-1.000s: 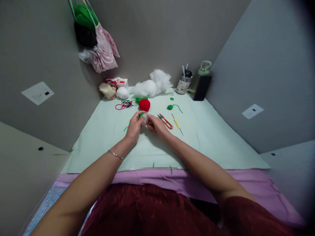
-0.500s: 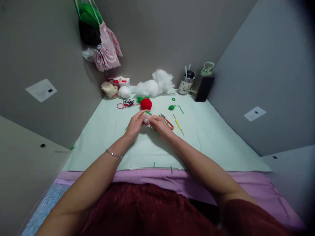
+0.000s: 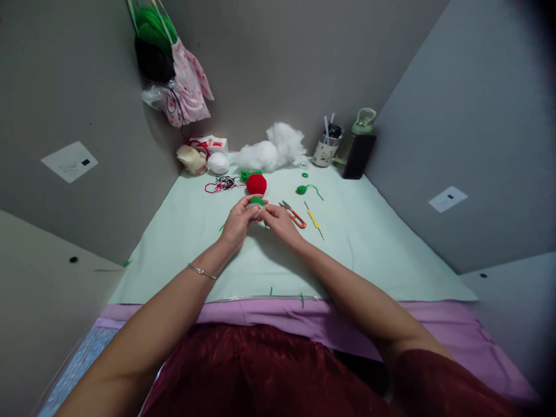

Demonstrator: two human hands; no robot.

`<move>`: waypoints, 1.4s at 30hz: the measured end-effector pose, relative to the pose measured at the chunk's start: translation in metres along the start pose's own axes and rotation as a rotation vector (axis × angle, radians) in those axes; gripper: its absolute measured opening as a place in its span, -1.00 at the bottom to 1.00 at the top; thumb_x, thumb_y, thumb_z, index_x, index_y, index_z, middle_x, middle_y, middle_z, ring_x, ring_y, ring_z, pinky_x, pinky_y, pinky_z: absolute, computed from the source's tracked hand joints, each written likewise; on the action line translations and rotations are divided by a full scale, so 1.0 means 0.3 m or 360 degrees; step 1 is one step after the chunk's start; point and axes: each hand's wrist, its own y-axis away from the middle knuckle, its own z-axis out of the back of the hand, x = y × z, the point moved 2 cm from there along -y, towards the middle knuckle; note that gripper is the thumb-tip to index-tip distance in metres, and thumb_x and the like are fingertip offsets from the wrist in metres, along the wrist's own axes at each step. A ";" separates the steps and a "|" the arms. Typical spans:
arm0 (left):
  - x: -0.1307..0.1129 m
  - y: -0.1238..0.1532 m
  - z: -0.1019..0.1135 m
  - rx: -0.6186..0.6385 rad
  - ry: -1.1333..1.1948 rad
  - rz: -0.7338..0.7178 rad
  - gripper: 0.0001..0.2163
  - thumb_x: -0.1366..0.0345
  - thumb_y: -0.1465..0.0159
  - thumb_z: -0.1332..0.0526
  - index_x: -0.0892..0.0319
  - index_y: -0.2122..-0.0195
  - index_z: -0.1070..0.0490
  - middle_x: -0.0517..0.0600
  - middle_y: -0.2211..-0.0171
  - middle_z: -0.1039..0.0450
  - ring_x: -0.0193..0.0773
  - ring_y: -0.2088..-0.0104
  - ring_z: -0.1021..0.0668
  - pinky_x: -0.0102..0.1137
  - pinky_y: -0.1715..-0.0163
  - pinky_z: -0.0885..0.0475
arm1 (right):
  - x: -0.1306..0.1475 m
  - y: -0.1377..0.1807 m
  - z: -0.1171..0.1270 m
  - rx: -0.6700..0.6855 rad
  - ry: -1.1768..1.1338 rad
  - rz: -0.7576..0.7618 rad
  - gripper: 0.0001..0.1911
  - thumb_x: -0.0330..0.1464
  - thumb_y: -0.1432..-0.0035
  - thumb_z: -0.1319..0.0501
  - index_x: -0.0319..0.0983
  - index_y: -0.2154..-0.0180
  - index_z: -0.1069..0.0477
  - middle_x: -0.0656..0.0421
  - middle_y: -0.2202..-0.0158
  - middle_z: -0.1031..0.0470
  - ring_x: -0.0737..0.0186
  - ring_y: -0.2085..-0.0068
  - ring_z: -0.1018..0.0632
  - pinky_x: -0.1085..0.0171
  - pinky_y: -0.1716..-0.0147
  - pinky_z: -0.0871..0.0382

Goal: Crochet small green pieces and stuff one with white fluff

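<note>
The single camera sat on my head, looking forward and down over my lap to the table [image 3: 369,243] and the corner of grey walls [image 3: 278,63] beyond. My hands [image 3: 260,217] were mid-frame, fairly far off; the right edge looked darkened, probably lens vignetting.

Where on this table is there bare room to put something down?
The pale green mat is bare on the right, from the yellow crochet hook to the wall, and on the left near the left hand. The back edge is crowded: stuffing, red ball, cup, bottle.
</note>
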 end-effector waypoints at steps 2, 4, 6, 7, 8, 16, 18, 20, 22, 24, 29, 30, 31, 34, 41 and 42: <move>0.007 -0.001 0.005 -0.0075 -0.0016 -0.0021 -0.69 0.25 -0.11 -0.39 0.16 0.14 -0.40 0.04 0.23 -0.63 -0.38 0.48 -0.40 -0.42 0.40 -0.33 | 0.003 0.008 -0.006 0.0018 0.0140 0.0078 -0.73 -0.23 -0.17 -0.15 -0.23 0.48 -0.46 0.22 0.48 -0.47 0.26 0.36 -0.41 0.32 0.34 -0.18; 0.012 -0.001 0.009 -0.0114 -0.0059 -0.0033 -0.68 0.22 -0.11 -0.39 0.15 0.16 -0.37 0.03 0.27 -0.63 -0.33 0.45 -0.47 -0.39 0.36 -0.36 | 0.004 0.018 -0.016 0.0038 0.0307 0.0155 -0.72 -0.23 -0.22 -0.13 -0.21 0.46 -0.45 0.21 0.46 -0.47 0.24 0.35 -0.42 0.31 0.32 -0.19; 0.014 -0.002 0.014 -0.0127 -0.0100 -0.0052 -0.70 0.21 -0.13 -0.37 0.15 0.17 -0.36 0.02 0.28 -0.62 -0.26 0.36 -0.55 -0.36 0.27 -0.42 | 0.006 0.026 -0.027 0.0049 0.0450 0.0212 -0.73 -0.22 -0.24 -0.13 -0.20 0.45 -0.41 0.22 0.48 -0.42 0.25 0.39 -0.39 0.31 0.35 -0.16; 0.013 -0.005 0.017 -0.0130 -0.0110 -0.0065 -0.71 0.21 -0.13 -0.37 0.15 0.18 -0.36 0.02 0.28 -0.62 -0.24 0.32 -0.57 -0.34 0.22 -0.44 | 0.007 0.027 -0.031 0.0061 0.0509 0.0236 -0.74 -0.23 -0.25 -0.14 -0.19 0.45 -0.39 0.23 0.49 -0.39 0.25 0.41 -0.36 0.30 0.36 -0.14; 0.011 -0.008 0.021 -0.0133 -0.0114 -0.0079 -0.72 0.22 -0.13 -0.37 0.15 0.18 -0.37 0.02 0.27 -0.62 -0.23 0.29 -0.58 -0.33 0.18 -0.45 | 0.009 0.026 -0.033 0.0082 0.0555 0.0253 -0.73 -0.22 -0.26 -0.14 -0.19 0.45 -0.39 0.24 0.50 -0.37 0.26 0.43 -0.34 0.30 0.38 -0.13; -0.005 -0.032 0.066 -0.0180 0.0007 -0.0091 -0.66 0.21 -0.11 -0.41 0.17 0.11 -0.44 -0.03 0.24 -0.60 -0.32 0.35 -0.63 -0.39 0.22 -0.54 | 0.030 -0.053 0.206 -0.0188 0.1425 -0.0083 -0.61 -0.20 -0.45 0.03 -0.14 0.00 -0.52 0.14 0.06 -0.63 0.21 0.15 -0.58 0.25 0.09 -0.40; -0.003 -0.030 0.067 -0.0150 -0.0031 -0.0090 -0.66 0.20 -0.13 -0.40 0.17 0.10 -0.46 -0.03 0.23 -0.59 -0.36 0.41 -0.61 -0.40 0.27 -0.55 | 0.019 -0.061 0.309 -0.0260 0.1628 -0.0259 -0.67 -0.28 -0.40 -0.08 -0.22 -0.03 -0.51 -0.04 0.01 -0.61 0.02 0.02 -0.58 0.07 -0.01 -0.39; -0.002 -0.027 0.064 -0.0121 -0.0086 -0.0116 -0.68 0.20 -0.16 -0.40 0.18 0.10 -0.48 -0.03 0.24 -0.59 -0.40 0.46 -0.58 -0.41 0.30 -0.56 | 0.000 -0.061 0.389 -0.0248 0.1765 -0.0403 -0.68 -0.39 -0.30 -0.17 -0.31 -0.04 -0.50 -0.21 -0.03 -0.58 -0.14 -0.01 -0.58 -0.05 -0.02 -0.38; -0.001 -0.025 0.060 -0.0087 -0.0130 -0.0138 -0.69 0.19 -0.17 -0.40 0.18 0.09 -0.50 -0.02 0.25 -0.59 -0.41 0.49 -0.57 -0.41 0.29 -0.58 | -0.022 -0.061 0.435 -0.0190 0.1855 -0.0505 -0.72 -0.41 -0.23 -0.24 -0.33 0.03 -0.53 -0.25 0.00 -0.59 -0.21 -0.01 -0.59 -0.08 0.00 -0.39; -0.001 -0.023 0.057 -0.0056 -0.0157 -0.0142 -0.68 0.19 -0.17 -0.40 0.19 0.09 -0.50 -0.02 0.25 -0.61 -0.42 0.50 -0.57 -0.40 0.27 -0.60 | -0.040 -0.064 0.448 -0.0129 0.1911 -0.0550 -0.76 -0.43 -0.20 -0.25 -0.33 0.10 -0.55 -0.25 0.03 -0.60 -0.23 0.00 -0.59 -0.06 0.01 -0.39; 0.002 -0.020 0.058 -0.0064 -0.0250 -0.0149 -0.64 0.22 -0.18 -0.38 0.21 0.02 -0.49 0.02 0.17 -0.63 -0.39 0.46 -0.62 -0.40 0.23 -0.59 | -0.064 -0.073 0.421 -0.0123 0.1944 -0.0561 -0.77 -0.52 -0.14 -0.19 -0.37 0.15 -0.54 -0.26 0.08 -0.62 -0.18 -0.01 -0.59 0.04 0.01 -0.38; 0.003 -0.020 0.059 -0.0071 -0.0271 -0.0148 -0.64 0.23 -0.19 -0.37 0.22 0.00 -0.49 0.03 0.15 -0.63 -0.39 0.44 -0.63 -0.41 0.23 -0.58 | -0.065 -0.074 0.418 -0.0141 0.1932 -0.0557 -0.77 -0.52 -0.13 -0.19 -0.36 0.16 -0.53 -0.25 0.08 -0.62 -0.17 -0.01 -0.59 0.05 0.01 -0.38; 0.005 -0.020 0.060 -0.0077 -0.0290 -0.0148 -0.64 0.23 -0.20 -0.36 0.22 -0.01 -0.49 0.03 0.14 -0.63 -0.38 0.43 -0.64 -0.42 0.23 -0.57 | -0.064 -0.074 0.418 -0.0161 0.1912 -0.0549 -0.77 -0.52 -0.12 -0.20 -0.35 0.17 -0.53 -0.24 0.09 -0.62 -0.17 -0.01 -0.58 0.05 0.01 -0.37; 0.012 -0.021 0.062 -0.0073 -0.0314 -0.0150 -0.64 0.24 -0.22 -0.33 0.22 -0.03 -0.48 0.05 0.12 -0.63 -0.36 0.42 -0.65 -0.40 0.22 -0.58 | -0.049 -0.075 0.419 -0.0223 0.1804 -0.0484 -0.78 -0.52 -0.09 -0.20 -0.32 0.20 -0.53 -0.17 0.12 -0.62 -0.13 0.01 -0.59 0.06 0.01 -0.37; 0.026 -0.021 0.058 -0.0045 -0.0324 -0.0209 -0.67 0.28 -0.23 -0.31 0.17 -0.02 -0.37 0.04 0.12 -0.63 -0.37 0.43 -0.64 -0.37 0.23 -0.57 | 0.034 -0.060 0.315 -0.0101 0.1059 -0.0188 -0.67 -0.45 -0.20 -0.06 -0.28 0.08 -0.50 0.25 0.54 -0.42 0.30 0.48 -0.48 0.32 0.38 -0.38; 0.028 -0.020 0.056 -0.0043 -0.0330 -0.0216 -0.68 0.29 -0.23 -0.31 0.16 0.00 -0.34 0.04 0.13 -0.62 -0.37 0.43 -0.64 -0.37 0.25 -0.57 | 0.043 -0.052 0.285 -0.0031 0.0734 -0.0128 -0.68 -0.43 -0.20 -0.07 -0.30 0.08 -0.50 0.28 0.57 -0.37 0.32 0.52 -0.42 0.33 0.44 -0.34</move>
